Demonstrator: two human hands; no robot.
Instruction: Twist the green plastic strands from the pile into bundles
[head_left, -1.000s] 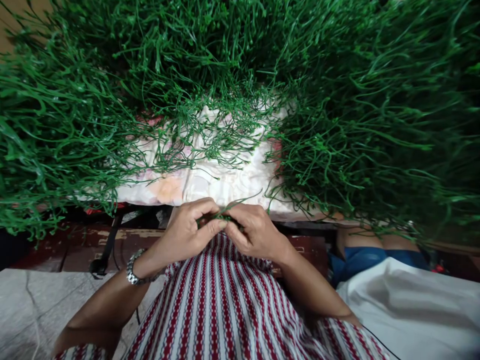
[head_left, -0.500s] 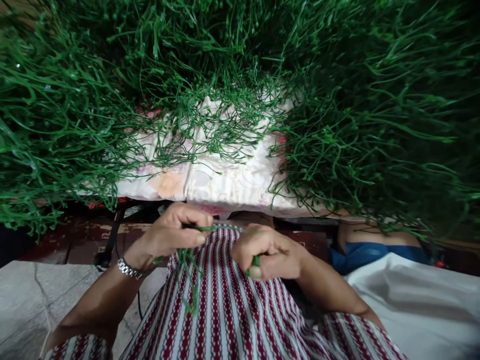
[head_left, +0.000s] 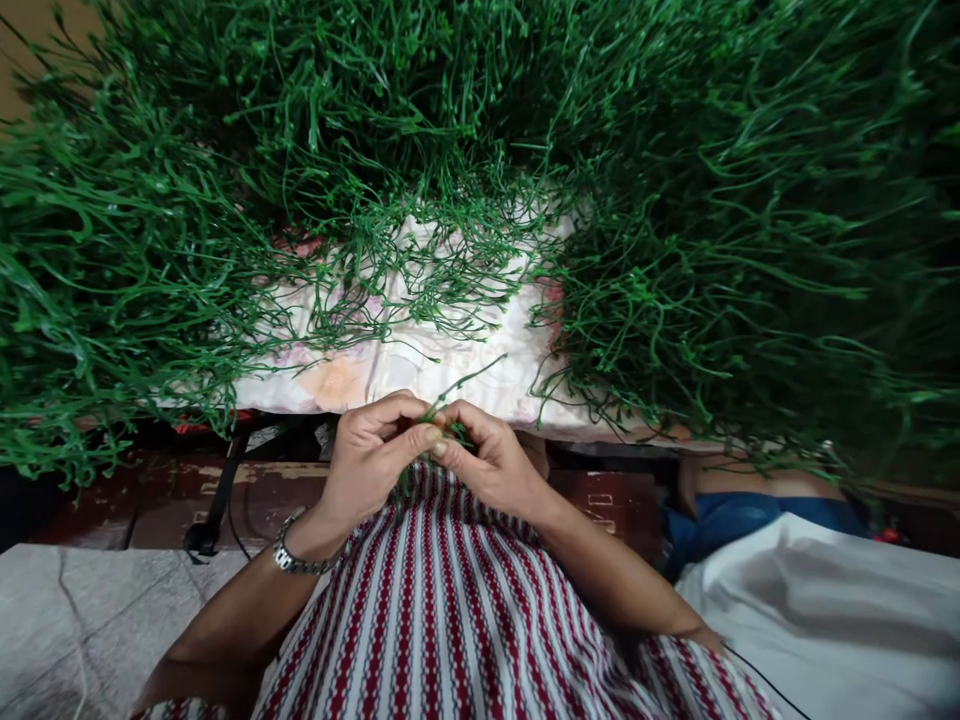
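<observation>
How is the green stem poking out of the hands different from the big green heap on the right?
The stem is one thin strand; the heap is a tangle of many.
The stem is pinched between the left hand and right hand; the heap lies on the flowered cloth.
Both are green, and the heap's strands are thin too.
</observation>
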